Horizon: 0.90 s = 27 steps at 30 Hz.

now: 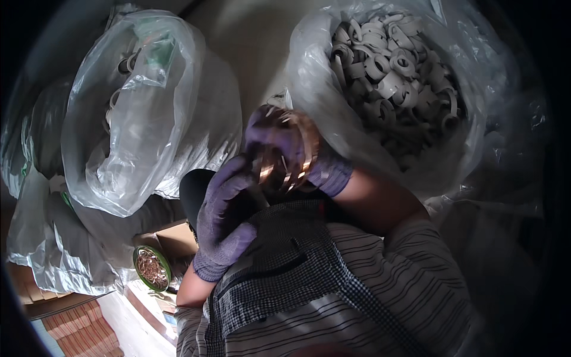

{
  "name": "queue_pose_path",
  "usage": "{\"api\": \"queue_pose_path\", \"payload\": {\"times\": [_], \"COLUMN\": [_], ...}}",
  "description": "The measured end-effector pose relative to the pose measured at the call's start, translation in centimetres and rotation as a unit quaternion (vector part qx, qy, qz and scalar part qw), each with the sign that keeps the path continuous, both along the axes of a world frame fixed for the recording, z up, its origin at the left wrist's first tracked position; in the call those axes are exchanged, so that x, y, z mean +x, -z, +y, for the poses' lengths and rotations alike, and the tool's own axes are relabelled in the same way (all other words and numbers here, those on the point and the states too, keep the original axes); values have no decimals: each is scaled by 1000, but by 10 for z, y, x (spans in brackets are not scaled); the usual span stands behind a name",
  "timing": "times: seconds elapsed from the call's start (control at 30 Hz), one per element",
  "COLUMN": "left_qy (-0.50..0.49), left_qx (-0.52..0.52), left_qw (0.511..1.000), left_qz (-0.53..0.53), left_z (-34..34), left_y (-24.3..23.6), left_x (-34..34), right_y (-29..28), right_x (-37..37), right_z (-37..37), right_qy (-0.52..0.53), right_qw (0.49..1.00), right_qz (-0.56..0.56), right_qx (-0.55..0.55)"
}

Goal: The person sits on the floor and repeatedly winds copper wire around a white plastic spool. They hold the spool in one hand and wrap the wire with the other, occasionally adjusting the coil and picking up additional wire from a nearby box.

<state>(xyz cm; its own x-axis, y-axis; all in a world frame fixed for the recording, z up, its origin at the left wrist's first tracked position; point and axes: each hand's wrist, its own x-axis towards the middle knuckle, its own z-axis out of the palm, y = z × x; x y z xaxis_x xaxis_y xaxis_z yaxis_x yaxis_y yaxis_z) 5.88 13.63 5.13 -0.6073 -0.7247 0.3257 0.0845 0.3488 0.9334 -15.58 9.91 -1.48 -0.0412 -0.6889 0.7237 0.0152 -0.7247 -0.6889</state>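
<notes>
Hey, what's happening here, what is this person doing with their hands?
A person in purple gloves is handling thin copper-coloured metal rings close to their chest. The right hand has several rings looped around it, and the left hand is raised against them from below. Just behind the hands, a clear plastic bag is full of pale grey ring-shaped parts. Another, mostly empty clear bag sits to the left, and a small green tin of coppery pieces is at lower left.
</notes>
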Motion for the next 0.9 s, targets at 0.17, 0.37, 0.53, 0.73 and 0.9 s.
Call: {"api": "queue_pose_path", "payload": {"times": [0.17,0.37,0.53,0.73,0.9], "left_qy": [40,121,169,224,137], "left_qx": [-4,195,-16,-113,-20], "left_qw": [997,973,985,966,978], "left_qz": [-60,14,14,-61,-158], "left_z": [-14,-13,-23,-31,-27], "left_y": [6,22,27,18,49], "left_x": [-8,-17,-43,-51,-13], "right_y": [-44,-43,-39,-25,-21], "right_x": [-39,-44,-43,-76,-158], "right_z": [26,32,27,44,58], "right_qy": [-160,-2,158,-104,123], "right_qw": [922,966,972,944,973], "right_qz": [-224,23,156,-175,146], "right_qx": [271,259,73,259,132]}}
